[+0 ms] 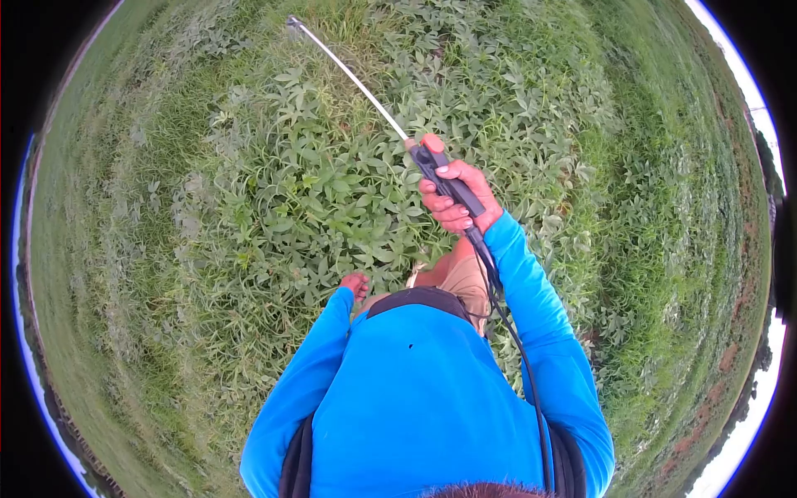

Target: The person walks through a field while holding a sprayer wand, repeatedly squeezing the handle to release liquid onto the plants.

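My right hand (461, 195) is wrapped round the dark handle of a sprayer wand (353, 79), thumb on top near the orange-red part. From the handle the thin white tube slants up and left, its nozzle (295, 23) over grass and leafy plants. A black hose (523, 357) runs from the handle down along my right arm. My left hand (355, 286) hangs low beside my left thigh, above the plants, with its fingers loosely curled and nothing visible in them. Blue sleeves cover both arms.
Dense leafy plants (324, 191) mixed with grass surround my legs. Taller grass (664, 249) forms a strip on the right, with reddish bare soil (724, 365) beyond. Dark straps (296, 461) pass under my arms. Trees and sky show at the curved edges.
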`<state>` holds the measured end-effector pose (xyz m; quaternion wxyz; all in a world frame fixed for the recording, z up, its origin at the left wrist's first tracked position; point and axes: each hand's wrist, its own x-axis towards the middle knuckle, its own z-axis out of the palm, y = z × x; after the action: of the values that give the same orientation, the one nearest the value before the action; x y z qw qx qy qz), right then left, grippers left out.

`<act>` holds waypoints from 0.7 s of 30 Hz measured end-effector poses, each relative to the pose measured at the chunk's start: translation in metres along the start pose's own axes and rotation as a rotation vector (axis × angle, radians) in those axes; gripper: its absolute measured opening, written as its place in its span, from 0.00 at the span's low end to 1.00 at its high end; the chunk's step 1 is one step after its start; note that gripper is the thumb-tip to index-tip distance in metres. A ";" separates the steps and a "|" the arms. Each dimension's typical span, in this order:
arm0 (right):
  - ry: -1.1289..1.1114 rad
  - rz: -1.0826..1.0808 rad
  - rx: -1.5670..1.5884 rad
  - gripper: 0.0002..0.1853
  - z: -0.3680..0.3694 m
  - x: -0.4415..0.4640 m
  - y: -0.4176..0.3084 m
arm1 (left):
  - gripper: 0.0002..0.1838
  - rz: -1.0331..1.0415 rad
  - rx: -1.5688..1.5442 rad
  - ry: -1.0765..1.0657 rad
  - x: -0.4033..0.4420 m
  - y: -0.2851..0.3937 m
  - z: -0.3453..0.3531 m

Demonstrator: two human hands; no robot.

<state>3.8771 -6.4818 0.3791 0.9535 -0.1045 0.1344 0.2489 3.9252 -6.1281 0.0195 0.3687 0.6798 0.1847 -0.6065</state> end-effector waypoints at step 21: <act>0.241 -0.188 -0.305 0.15 -0.027 0.069 -0.140 | 0.13 -0.054 -0.007 0.094 0.056 0.178 -0.004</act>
<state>3.9994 -6.5775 0.3511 0.9227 -0.2885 0.1980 0.1619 4.0634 -6.2542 0.0150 0.3454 0.7009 0.2222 -0.5832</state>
